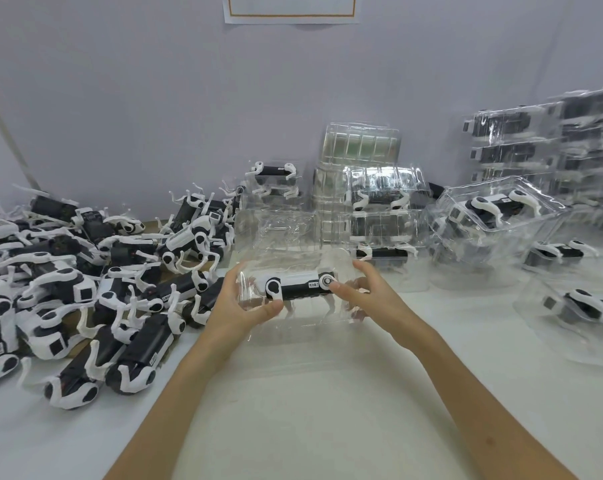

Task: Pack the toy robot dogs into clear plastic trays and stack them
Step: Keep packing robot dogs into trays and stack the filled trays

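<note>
1. the left hand (239,306) pinches one end of a clear tray (282,233), thumb laid across the front and the other fingers curled behind the plastic. the right hand (376,299) pinches the other end, thumb pressing the front by a round hip joint, its fingers showing blurred through the plastic.
2. a toy dog (295,288) lies lengthwise in the lower part of the tray, legs pointing down, held between both hands just above the white table (310,393).
3. the tray looks thin, light, slick and springy, and would likely buckle under a hard squeeze. the dog looks like hard plastic, its slim white legs the weak spot. the safer hold seems to be at the tray's two ends, with pressure over the dark body and not the legs.
4. a heap of loose dogs (85,289) crowds the table to the left. stacks of packed trays (383,209) stand behind, and taller ones (521,147) rise to the right along the wall.
</note>
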Action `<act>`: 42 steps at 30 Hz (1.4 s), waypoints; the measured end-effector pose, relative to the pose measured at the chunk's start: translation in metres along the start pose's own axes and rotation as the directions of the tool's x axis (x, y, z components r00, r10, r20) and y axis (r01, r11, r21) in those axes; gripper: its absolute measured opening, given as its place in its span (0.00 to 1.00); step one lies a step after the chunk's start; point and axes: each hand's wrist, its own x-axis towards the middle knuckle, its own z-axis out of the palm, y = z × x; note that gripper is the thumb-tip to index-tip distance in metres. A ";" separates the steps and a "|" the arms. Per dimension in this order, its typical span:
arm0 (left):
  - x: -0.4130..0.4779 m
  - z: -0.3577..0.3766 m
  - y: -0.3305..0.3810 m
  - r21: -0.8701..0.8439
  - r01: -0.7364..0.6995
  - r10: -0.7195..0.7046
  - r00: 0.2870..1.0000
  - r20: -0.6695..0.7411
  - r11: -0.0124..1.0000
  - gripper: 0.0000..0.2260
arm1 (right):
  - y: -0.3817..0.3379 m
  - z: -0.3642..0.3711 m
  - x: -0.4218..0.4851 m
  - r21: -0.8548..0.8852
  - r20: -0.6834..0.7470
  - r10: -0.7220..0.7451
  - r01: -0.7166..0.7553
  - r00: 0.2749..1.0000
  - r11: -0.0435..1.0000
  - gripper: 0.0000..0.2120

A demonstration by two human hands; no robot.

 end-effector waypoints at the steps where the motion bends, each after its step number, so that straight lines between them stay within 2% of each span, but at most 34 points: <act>1: 0.000 -0.001 0.000 0.026 0.011 -0.011 1.000 0.002 1.000 0.50 | 0.000 0.000 0.000 -0.009 0.000 -0.007 0.007 1.000 1.000 0.42; 5: -0.001 -0.003 -0.001 0.155 0.085 -0.084 0.996 -0.013 0.984 0.53 | 0.004 0.001 0.003 -0.044 -0.008 -0.024 0.023 1.000 0.999 0.37; 10: -0.002 0.000 -0.001 0.210 0.071 -0.056 0.996 -0.074 0.975 0.54 | 0.007 0.000 0.005 -0.031 0.004 -0.020 0.020 1.000 0.999 0.42; 14: -0.003 -0.001 -0.001 0.171 0.079 -0.072 0.996 -0.046 0.982 0.53 | 0.009 0.002 0.008 -0.013 0.001 -0.005 0.005 1.000 1.000 0.33; 18: -0.002 -0.002 0.003 0.124 0.115 -0.116 0.993 0.004 0.986 0.53 | 0.005 0.003 0.005 0.023 0.020 -0.006 0.005 1.000 1.000 0.36; 22: -0.005 0.001 0.009 0.069 0.079 -0.081 0.997 0.019 0.994 0.45 | 0.004 0.001 0.003 0.086 0.026 -0.020 0.017 0.999 0.996 0.40; 26: -0.008 0.004 0.012 -0.005 0.015 -0.015 0.999 -0.032 1.000 0.38 | 0.003 -0.003 0.004 0.135 0.037 -0.006 0.001 0.999 0.991 0.44; 28: -0.008 0.007 0.011 0.057 -0.006 0.010 0.998 -0.068 0.998 0.40 | 0.001 -0.005 0.003 0.115 0.033 0.013 -0.017 0.999 0.993 0.42; 31: -0.007 0.008 0.009 0.147 -0.011 0.028 0.993 -0.111 0.989 0.42 | -0.001 -0.004 0.002 0.069 -0.001 0.105 -0.105 0.994 0.992 0.34; 35: -0.005 0.006 0.007 0.052 0.069 -0.062 0.991 -0.122 0.996 0.46 | -0.008 -0.001 -0.003 0.025 0.025 0.231 -0.231 0.973 0.973 0.30; 37: -0.004 0.005 0.008 0.031 0.106 -0.103 0.991 -0.084 0.994 0.41 | -0.011 -0.004 -0.006 -0.003 0.047 0.257 -0.257 0.965 0.966 0.29; 40: -0.002 0.002 0.005 0.079 0.154 -0.150 0.987 -0.054 0.985 0.26 | -0.017 -0.013 -0.009 -0.102 0.017 0.315 -0.312 0.949 0.945 0.28; 42: -0.002 0.002 0.004 0.121 0.139 -0.130 0.989 -0.075 0.983 0.20 | -0.016 -0.017 -0.010 -0.326 -0.088 0.262 -0.276 0.961 0.904 0.30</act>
